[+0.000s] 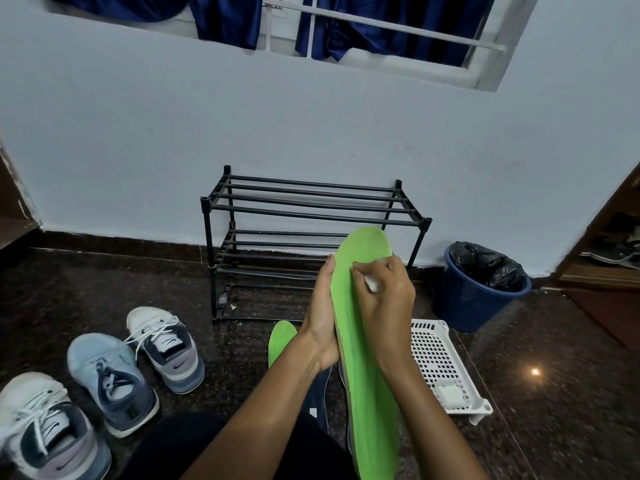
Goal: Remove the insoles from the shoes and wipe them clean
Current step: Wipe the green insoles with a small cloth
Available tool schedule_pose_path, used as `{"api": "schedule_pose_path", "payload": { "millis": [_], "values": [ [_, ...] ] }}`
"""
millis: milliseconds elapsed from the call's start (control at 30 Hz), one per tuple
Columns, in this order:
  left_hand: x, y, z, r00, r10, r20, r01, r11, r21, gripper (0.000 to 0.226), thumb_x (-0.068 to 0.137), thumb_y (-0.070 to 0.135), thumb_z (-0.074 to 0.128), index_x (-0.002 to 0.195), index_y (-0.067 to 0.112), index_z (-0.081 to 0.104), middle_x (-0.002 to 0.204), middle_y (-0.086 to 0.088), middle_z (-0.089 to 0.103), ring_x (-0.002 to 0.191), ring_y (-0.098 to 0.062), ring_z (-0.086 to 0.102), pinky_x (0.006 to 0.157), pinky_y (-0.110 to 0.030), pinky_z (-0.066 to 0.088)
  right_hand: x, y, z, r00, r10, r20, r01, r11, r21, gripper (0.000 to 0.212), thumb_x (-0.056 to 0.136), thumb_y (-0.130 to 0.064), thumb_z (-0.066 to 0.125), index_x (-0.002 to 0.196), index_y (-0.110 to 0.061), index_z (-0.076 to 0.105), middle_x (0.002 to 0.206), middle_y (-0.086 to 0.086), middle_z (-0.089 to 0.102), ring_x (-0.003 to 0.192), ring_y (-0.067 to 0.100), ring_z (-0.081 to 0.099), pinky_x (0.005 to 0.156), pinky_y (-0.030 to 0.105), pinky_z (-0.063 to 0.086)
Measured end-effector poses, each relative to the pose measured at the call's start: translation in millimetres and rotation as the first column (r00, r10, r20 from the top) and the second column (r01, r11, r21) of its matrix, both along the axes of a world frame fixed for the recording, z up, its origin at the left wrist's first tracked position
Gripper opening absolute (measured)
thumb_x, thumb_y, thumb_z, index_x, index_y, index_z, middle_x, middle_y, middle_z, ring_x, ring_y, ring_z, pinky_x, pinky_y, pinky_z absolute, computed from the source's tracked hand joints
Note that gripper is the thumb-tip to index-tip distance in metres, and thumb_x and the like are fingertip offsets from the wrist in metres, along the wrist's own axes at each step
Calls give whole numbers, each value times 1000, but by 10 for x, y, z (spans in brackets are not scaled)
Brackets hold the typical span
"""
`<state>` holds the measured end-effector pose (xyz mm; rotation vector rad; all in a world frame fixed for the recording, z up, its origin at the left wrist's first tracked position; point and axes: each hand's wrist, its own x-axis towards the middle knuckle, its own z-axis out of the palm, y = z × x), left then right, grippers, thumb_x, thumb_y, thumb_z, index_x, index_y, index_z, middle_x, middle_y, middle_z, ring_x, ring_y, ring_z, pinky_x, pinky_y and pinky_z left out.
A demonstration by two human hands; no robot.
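Currently, green insole (367, 368) is held upright, toe end up and tilted away. It is gripped along its left edge by left hand (322, 320): thumb laid along the edge, fingers hidden behind. White wipe (373, 285) is pinched in right hand (384, 299) and pressed on the insole's face near the toe. Second green insole (281, 339) is seen on the floor just behind the left wrist, partly covered. Three sneakers (110, 382) are lined up well left of the left hand. White perforated tray (436, 351) lies just right of the right forearm, with a white pad (450, 394) in it. Black shoe rack (208, 258) stands beyond both hands. Blue bin (464, 299) is placed further right, well apart from them.
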<state>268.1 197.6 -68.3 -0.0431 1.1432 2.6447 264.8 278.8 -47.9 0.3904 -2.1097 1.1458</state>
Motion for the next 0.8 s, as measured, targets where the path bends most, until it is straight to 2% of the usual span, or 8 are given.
{"api": "schedule_pose_path", "payload": {
  "millis": [67, 167, 333, 467, 600, 667, 767, 800],
  "values": [
    [5, -7, 3, 1000, 8, -2, -8, 1000, 7, 63, 91, 62, 32, 99, 16, 74, 96, -9, 73, 83, -20, 69, 75, -31, 53, 1, -24, 16, 1000, -2, -6, 2, 999, -38, 9, 77, 7, 66, 79, -1, 69, 77, 2, 55, 75, -3, 51, 69, 1, 35],
    [3, -22, -6, 999, 28, 20, -28, 1000, 1, 66, 88, 65, 35, 96, 13, 75, 100, -12, 71, 89, -23, 68, 84, -35, 50, 57, -63, -27, 999, 31, 8, -31, 998, -53, 11, 74, 7, 67, 75, -4, 68, 74, 2, 59, 71, -1, 54, 66, 3, 37],
    [15, -18, -3, 998, 39, 55, -39, 999, 6, 68, 86, 67, 35, 91, 14, 77, 115, -21, 66, 110, -35, 62, 99, -44, 45, 162, -72, -66, 996, 83, 15, -84, 995, 57, 13, 76, 4, 63, 85, -1, 71, 80, 2, 54, 76, -9, 52, 70, -4, 31],
    [25, -5, 15, 1000, 14, 3, -14, 1000, 16, 64, 89, 63, 33, 93, 16, 75, 93, -10, 73, 82, -21, 70, 75, -32, 54, 63, -2, 11, 1000, 7, 8, -8, 997, 76, 12, 77, 6, 65, 85, -1, 71, 81, 2, 51, 71, 4, 49, 69, -3, 32],
    [36, -17, 25, 1000, 21, -5, -21, 1000, 1, 63, 91, 62, 31, 98, 16, 74, 98, -10, 72, 84, -21, 70, 75, -32, 53, 13, -6, 59, 1000, -21, -2, 21, 998, 52, 10, 79, 5, 64, 86, 0, 70, 83, 2, 51, 74, 9, 51, 70, -3, 33],
    [39, -30, 20, 999, 37, 7, -37, 999, -11, 64, 89, 63, 32, 100, 15, 73, 100, -12, 72, 89, -23, 69, 80, -34, 53, 59, -47, 14, 1000, 0, 2, 0, 997, 78, 10, 79, 6, 64, 86, 1, 70, 82, 3, 50, 74, 11, 51, 70, -2, 33],
    [46, -30, 25, 997, 70, 41, -69, 997, -20, 69, 87, 67, 34, 108, 11, 70, 115, -18, 67, 111, -34, 62, 100, -45, 46, 141, -92, -64, 999, 37, 13, -38, 991, 129, 10, 78, 5, 64, 85, 0, 69, 82, 2, 49, 73, 3, 47, 70, -4, 30],
    [45, -28, 24, 997, 67, 40, -67, 998, -17, 70, 86, 67, 36, 111, 11, 69, 118, -18, 66, 113, -35, 61, 103, -47, 44, 144, -89, -67, 999, 39, 13, -41, 989, 142, 10, 78, 5, 65, 85, 0, 69, 82, 1, 49, 73, 4, 47, 70, -4, 30]
  ]
}}
